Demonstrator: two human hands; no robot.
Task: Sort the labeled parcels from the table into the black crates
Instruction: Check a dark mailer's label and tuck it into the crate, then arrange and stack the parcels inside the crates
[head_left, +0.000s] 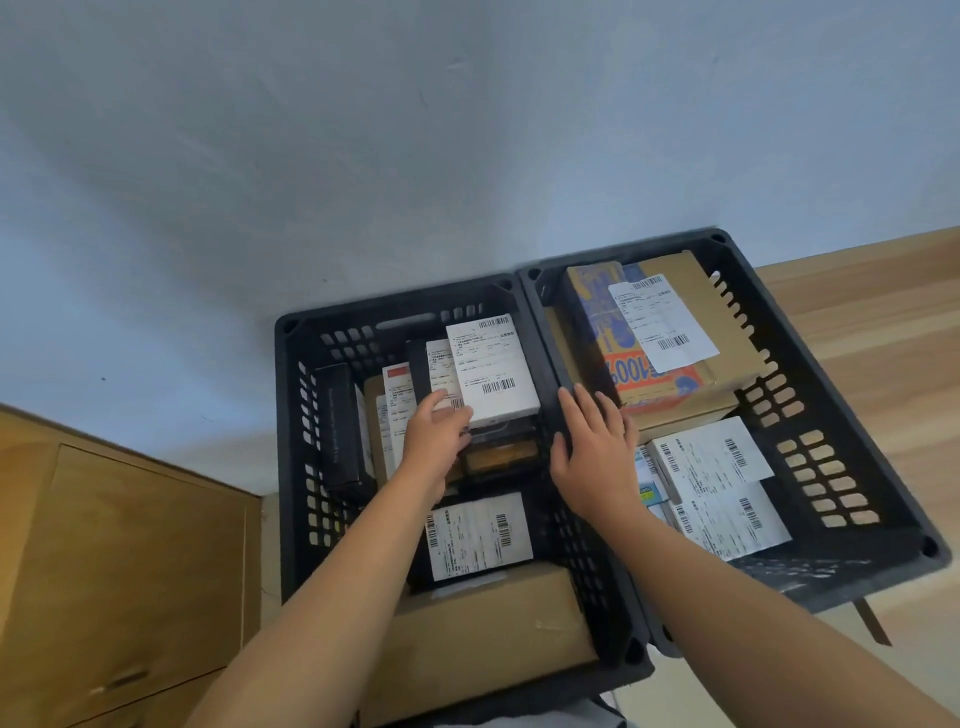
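Two bare forearms are seen nearest the camera, reaching forward over a pair of black crates set side by side on a wooden worktop (857, 322). Within the left crate (291, 426), the left hand (436, 434) is laid among upright parcels, its fingers (457, 418) curled around the lower edge of a white labeled box (493, 369), which is tilted and leans back just beyond the fingertips. To the left of those fingers stand several thin labeled parcels (397, 405) and a black box (340, 421) against the crate wall; beneath the left forearm lie a flat labeled parcel (478, 535) and a plain brown carton (493, 623). The right hand (592, 452) is spread with fingers (576, 410) straight and relaxed, grasping nothing, resting over the shared rims where the two crates meet. Just beyond the right fingertips, in the right crate (831, 415), an orange-and-blue printed box (613, 332) bearing a white shipping label is stacked on a brown cardboard box (727, 353). To the right of the right hand, two white labeled parcels (717, 483) lie flat in the near part of that crate. A wooden cabinet (114, 561) is seen at far left, below a pale wall (363, 156).
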